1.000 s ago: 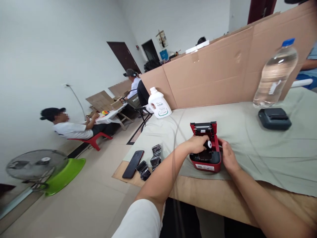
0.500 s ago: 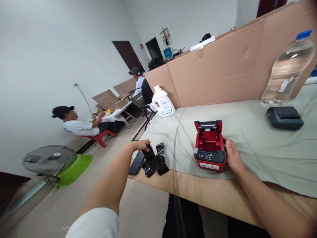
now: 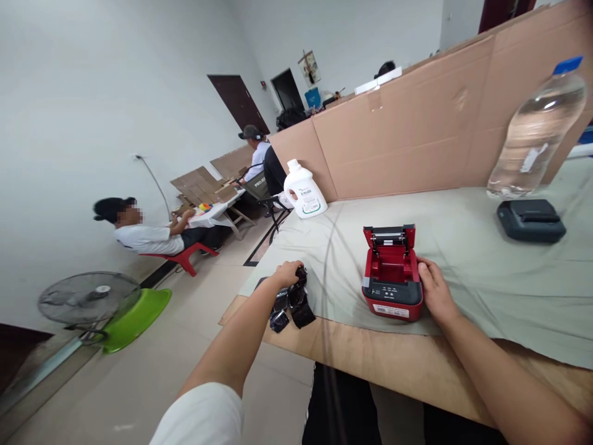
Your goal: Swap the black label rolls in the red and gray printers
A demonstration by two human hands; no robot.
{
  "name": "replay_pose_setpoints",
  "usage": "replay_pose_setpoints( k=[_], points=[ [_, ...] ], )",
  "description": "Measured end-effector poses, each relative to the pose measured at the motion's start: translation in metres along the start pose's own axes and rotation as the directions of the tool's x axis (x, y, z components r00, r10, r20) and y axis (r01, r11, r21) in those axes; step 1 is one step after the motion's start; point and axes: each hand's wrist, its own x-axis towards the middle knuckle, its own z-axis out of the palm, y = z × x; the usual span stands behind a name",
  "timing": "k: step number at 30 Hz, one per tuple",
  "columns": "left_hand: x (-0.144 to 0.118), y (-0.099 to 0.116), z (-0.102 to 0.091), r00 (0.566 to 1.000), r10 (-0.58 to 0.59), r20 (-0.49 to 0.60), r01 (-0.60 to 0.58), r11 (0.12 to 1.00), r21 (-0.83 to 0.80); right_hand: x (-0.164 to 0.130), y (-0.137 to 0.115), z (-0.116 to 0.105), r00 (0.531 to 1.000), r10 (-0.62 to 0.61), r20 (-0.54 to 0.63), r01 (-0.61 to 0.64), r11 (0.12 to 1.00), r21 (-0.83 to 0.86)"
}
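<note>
Red label printer (image 3: 392, 281) near front edge of tabletop (image 3: 417, 364), lid up, roll bay bare. Right hand (image 3: 433, 290) open, flat against printer's right side, steadying. Left hand (image 3: 287, 272) closed over black wrapped rolls (image 3: 296, 303) at tabletop's left corner, well apart from printer. Step judged: fetching a roll for loading. Next move calls for lifting one roll clear, carrying across, seating squarely in bay.
</note>
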Motion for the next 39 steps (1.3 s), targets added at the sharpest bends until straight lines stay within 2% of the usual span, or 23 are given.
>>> replay_pose_setpoints(
  k=[3, 5, 7, 8, 9, 10, 11, 13, 14, 15, 16, 19, 20, 21, 22, 25, 27, 31, 35, 39],
  points=[
    [0.002, 0.022, 0.009, 0.998, 0.067, -0.019, -0.069, 0.993, -0.091, 0.001, 0.002, 0.000, 1.000, -0.013, 0.000, 0.013, 1.000, -0.003],
    [0.000, 0.040, 0.006, 0.991, 0.121, -0.053, -0.129, 0.977, -0.167, 0.001, 0.002, 0.000, 1.000, -0.018, 0.002, 0.018, 1.000, 0.012],
    [-0.010, 0.063, -0.006, 0.969, 0.239, -0.060, -0.245, 0.900, -0.362, 0.002, 0.002, 0.000, 1.000, -0.026, 0.004, 0.026, 0.999, 0.034],
    [-0.019, 0.076, -0.014, 0.943, 0.332, -0.023, -0.299, 0.816, -0.494, 0.002, 0.002, 0.000, 0.999, -0.034, 0.002, 0.034, 0.999, 0.036],
    [-0.030, 0.090, -0.023, 0.892, 0.451, 0.039, -0.325, 0.696, -0.640, 0.002, 0.002, 0.000, 0.999, -0.042, -0.005, 0.043, 0.999, 0.031],
    [-0.042, 0.106, -0.031, 0.804, 0.575, 0.150, -0.290, 0.600, -0.745, 0.002, 0.003, 0.000, 0.999, -0.051, -0.013, 0.051, 0.998, 0.022],
    [-0.056, 0.122, -0.039, 0.683, 0.668, 0.296, -0.224, 0.577, -0.786, 0.003, 0.003, 0.000, 0.998, -0.057, -0.021, 0.057, 0.998, 0.014],
    [-0.079, 0.153, -0.049, 0.426, 0.737, 0.526, -0.154, 0.631, -0.760, 0.003, 0.004, 0.000, 0.998, -0.060, -0.033, 0.061, 0.998, 0.005],
    [-0.087, 0.167, -0.050, 0.341, 0.739, 0.581, -0.171, 0.656, -0.735, 0.003, 0.005, 0.001, 0.998, -0.057, -0.035, 0.058, 0.998, 0.008],
    [-0.092, 0.180, -0.048, 0.317, 0.747, 0.584, -0.214, 0.657, -0.723, 0.004, 0.005, 0.001, 0.998, -0.052, -0.036, 0.053, 0.999, 0.012],
    [-0.093, 0.191, -0.043, 0.353, 0.756, 0.551, -0.283, 0.648, -0.708, 0.004, 0.006, 0.001, 0.998, -0.047, -0.036, 0.047, 0.999, 0.015],
    [-0.081, 0.218, -0.020, 0.606, 0.745, 0.280, -0.553, 0.647, -0.525, 0.005, 0.008, 0.001, 0.999, -0.039, -0.024, 0.039, 0.999, 0.020],
    [-0.074, 0.225, -0.012, 0.655, 0.729, 0.199, -0.614, 0.667, -0.422, 0.005, 0.009, 0.001, 0.999, -0.042, -0.021, 0.042, 0.999, 0.020],
    [-0.067, 0.231, -0.005, 0.679, 0.717, 0.155, -0.652, 0.687, -0.319, 0.005, 0.010, 0.001, 0.999, -0.047, -0.022, 0.047, 0.999, 0.019],
    [-0.061, 0.237, 0.002, 0.690, 0.709, 0.143, -0.674, 0.702, -0.228, 0.006, 0.010, 0.001, 0.998, -0.053, -0.023, 0.053, 0.998, 0.020],
    [-0.051, 0.249, 0.018, 0.716, 0.671, 0.193, -0.685, 0.728, 0.010, 0.006, 0.011, 0.001, 0.997, -0.067, -0.033, 0.068, 0.997, 0.022],
    [-0.049, 0.252, 0.025, 0.738, 0.645, 0.197, -0.670, 0.734, 0.111, 0.006, 0.010, 0.001, 0.997, -0.065, -0.031, 0.065, 0.998, 0.020],
    [-0.050, 0.247, 0.031, 0.741, 0.655, 0.147, -0.671, 0.732, 0.118, 0.005, 0.007, 0.001, 0.998, -0.058, -0.016, 0.059, 0.998, 0.021],
    [-0.046, 0.241, 0.028, 0.720, 0.682, 0.129, -0.693, 0.717, 0.074, 0.005, 0.008, 0.001, 0.997, -0.077, -0.030, 0.077, 0.997, 0.019],
    [-0.042, 0.242, 0.023, 0.739, 0.656, 0.154, -0.672, 0.732, 0.110, 0.006, 0.010, 0.002, 0.997, -0.070, -0.032, 0.071, 0.997, 0.008]
  ],
)
